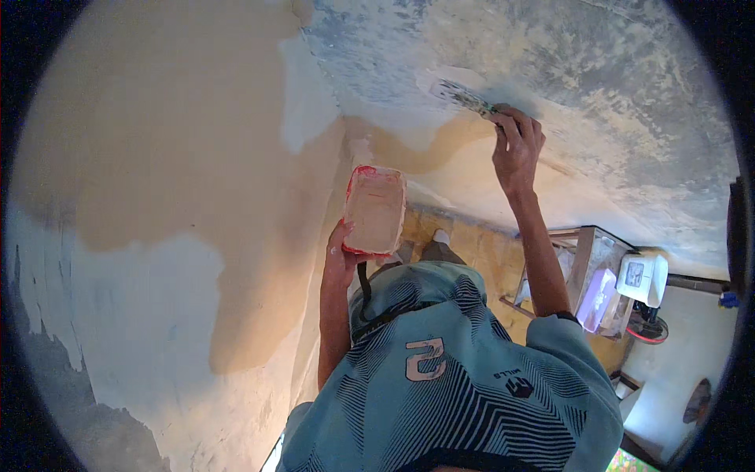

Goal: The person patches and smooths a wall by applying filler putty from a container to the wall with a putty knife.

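Head view: right fingers grip the scraper, extending leftward beyond them; left fingers clasp the red tray near its lower-left corner.

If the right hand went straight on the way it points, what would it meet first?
The patchy grey wall, most likely: the scraper in the right hand seems to touch it, though depth is hard to judge.
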A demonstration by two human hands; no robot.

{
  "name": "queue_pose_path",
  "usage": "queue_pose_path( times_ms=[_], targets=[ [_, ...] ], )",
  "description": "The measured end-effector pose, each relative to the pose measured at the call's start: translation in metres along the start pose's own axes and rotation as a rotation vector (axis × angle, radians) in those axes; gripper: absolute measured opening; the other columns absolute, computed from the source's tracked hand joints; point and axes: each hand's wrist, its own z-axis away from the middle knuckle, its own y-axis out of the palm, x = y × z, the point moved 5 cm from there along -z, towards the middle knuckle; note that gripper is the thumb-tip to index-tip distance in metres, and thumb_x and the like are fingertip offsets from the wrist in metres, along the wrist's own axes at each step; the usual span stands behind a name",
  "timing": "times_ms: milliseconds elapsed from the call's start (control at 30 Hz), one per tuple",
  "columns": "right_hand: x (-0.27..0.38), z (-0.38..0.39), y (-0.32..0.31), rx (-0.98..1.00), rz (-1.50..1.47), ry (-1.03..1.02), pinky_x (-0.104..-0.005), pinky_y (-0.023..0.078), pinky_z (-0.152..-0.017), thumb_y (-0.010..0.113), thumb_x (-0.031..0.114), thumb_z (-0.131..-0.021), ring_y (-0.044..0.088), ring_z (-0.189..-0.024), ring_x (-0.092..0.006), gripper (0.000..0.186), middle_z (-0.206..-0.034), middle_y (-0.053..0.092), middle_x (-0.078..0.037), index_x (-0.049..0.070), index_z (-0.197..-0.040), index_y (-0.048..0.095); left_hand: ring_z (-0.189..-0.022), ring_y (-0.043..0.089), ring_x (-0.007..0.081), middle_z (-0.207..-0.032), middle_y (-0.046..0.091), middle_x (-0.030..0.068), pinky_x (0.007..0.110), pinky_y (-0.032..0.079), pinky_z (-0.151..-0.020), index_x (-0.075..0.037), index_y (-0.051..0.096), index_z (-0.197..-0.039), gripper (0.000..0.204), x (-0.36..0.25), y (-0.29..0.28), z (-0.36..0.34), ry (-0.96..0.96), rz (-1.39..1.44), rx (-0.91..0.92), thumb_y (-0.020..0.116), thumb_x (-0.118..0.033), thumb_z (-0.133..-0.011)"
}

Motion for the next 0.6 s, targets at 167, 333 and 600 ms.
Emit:
queue_pose_path(
  times_ms=[167, 333, 600],
  targets=[
    [-0.061, 0.026, -0.044, -0.119, 0.040, -0.018, -0.0428, 0.042, -0.088, 0.067, -0.003, -0.080, 0.057, -0.101, -0.0303, 0.025, -0.106, 0.065, -0.008, 0.013, -0.098, 0.068, -0.116, 0.060, 0.0413, -0.138, 0.049, 0.0231, 0.060, 0.058, -0.082, -0.002, 0.032, -0.146, 0.076, 0.005, -0.004, 0.000, 0.004, -0.015, -0.016, 0.056, -0.041, -0.086],
    [-0.067, 0.033, -0.056, -0.133, 0.000, -0.023, -0.0425, 0.042, -0.088, 0.068, -0.004, -0.079, 0.057, -0.102, -0.0297, 0.027, -0.104, 0.064, -0.007, 0.013, -0.099, 0.067, -0.107, 0.065, 0.0363, -0.126, 0.057, 0.0191, 0.052, 0.061, -0.080, -0.003, 0.039, -0.139, 0.067, 0.001, 0.007, 0.000, -0.008, -0.002, -0.017, 0.059, -0.038, -0.086],
    [-0.025, 0.005, -0.014, -0.074, 0.015, 0.002, -0.0443, 0.041, -0.089, 0.062, -0.001, -0.081, 0.057, -0.104, -0.0299, 0.026, -0.109, 0.065, -0.006, 0.016, -0.099, 0.067, -0.107, 0.065, 0.0344, -0.125, 0.058, 0.0189, 0.050, 0.062, -0.077, -0.003, 0.040, -0.137, 0.065, -0.008, 0.019, 0.004, 0.022, -0.071, -0.077, 0.058, -0.039, -0.087]
  ],
)
